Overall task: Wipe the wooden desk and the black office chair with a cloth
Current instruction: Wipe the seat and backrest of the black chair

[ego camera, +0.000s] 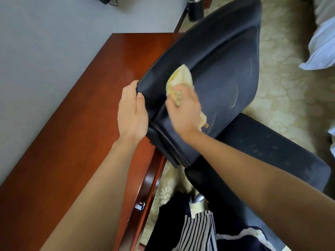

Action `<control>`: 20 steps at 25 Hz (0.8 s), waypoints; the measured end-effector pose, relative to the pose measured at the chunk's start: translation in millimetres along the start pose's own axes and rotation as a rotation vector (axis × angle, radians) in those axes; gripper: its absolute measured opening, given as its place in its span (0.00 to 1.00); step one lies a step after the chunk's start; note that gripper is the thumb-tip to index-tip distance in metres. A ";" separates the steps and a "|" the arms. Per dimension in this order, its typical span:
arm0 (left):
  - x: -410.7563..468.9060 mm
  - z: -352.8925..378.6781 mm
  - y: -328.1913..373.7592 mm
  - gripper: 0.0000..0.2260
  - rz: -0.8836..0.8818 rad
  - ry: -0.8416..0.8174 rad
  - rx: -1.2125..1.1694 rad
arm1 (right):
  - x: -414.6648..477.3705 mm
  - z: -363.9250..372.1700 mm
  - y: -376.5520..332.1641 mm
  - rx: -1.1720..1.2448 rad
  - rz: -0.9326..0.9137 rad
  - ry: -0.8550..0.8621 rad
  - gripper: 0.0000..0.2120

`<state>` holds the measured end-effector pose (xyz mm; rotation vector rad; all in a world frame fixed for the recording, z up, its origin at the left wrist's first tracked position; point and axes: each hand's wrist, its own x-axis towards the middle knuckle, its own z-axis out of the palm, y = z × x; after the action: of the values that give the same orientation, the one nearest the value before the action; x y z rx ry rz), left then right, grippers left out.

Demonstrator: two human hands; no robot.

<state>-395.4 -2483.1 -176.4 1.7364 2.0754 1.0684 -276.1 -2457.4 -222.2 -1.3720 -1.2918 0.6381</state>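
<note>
Holding cloth (pixel 178 79) against chair back (pixel 223 73), right hand (pixel 186 109); left hand (pixel 131 113) gripping its edge.

Counter (pixel 87 91), 9 o'clock: reddish-brown wood, lacquered and glossy, with soft glare on top.
Chair back (pixel 223 73), centre: black, smooth, leather-like as far as I can tell. Dull sheen, pale streaks toward 3 o'clock.
Seat (pixel 262 151), 4 o'clock: black woven fabric, matt, lightly speckled.
Cloth (pixel 182 77): pale yellow, soft, nubby weave.
Drawer pull (pixel 140 206), 7 o'clock: bright metal.
Chair post (pixel 198 198), 6 o'clock: polished metal.
Carpet (pixel 282 87), 2 o'clock: cream patterned pile, matt.
Wall (pixel 45 42), 10 o'clock: grey, matt.
</note>
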 end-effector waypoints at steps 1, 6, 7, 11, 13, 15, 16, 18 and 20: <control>-0.2 0.4 0.2 0.19 0.002 0.016 -0.013 | -15.2 2.9 -3.5 -0.016 -0.096 -0.063 0.10; -2.6 3.7 1.1 0.19 0.049 0.085 -0.017 | -48.2 2.5 14.4 -0.142 -0.445 -0.133 0.06; -2.7 4.6 1.4 0.20 0.045 0.093 0.002 | -48.4 -0.1 21.6 -0.139 -0.456 -0.163 0.07; -3.5 9.0 6.3 0.22 0.033 0.125 0.121 | -55.6 -8.3 47.5 -0.069 -0.254 -0.239 0.08; -7.0 10.6 10.7 0.22 0.090 0.170 0.274 | -59.2 -10.2 60.9 -0.035 -0.031 -0.229 0.09; -8.1 16.3 17.6 0.21 0.276 0.169 0.493 | -61.9 -11.6 78.6 0.004 0.232 -0.135 0.09; -5.7 19.5 22.4 0.21 0.393 0.126 0.577 | -62.1 -12.2 87.3 0.034 0.403 -0.068 0.08; 3.6 29.8 35.5 0.20 0.600 -0.018 0.682 | -59.2 -15.2 102.5 0.123 0.835 0.036 0.09; 16.7 39.7 48.4 0.21 0.731 -0.127 0.805 | -52.3 -16.9 109.8 0.215 1.145 0.061 0.15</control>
<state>-339.7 -2451.2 -168.3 2.9904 1.9405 0.1628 -237.5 -2490.9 -333.9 -1.8602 -0.2515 1.4211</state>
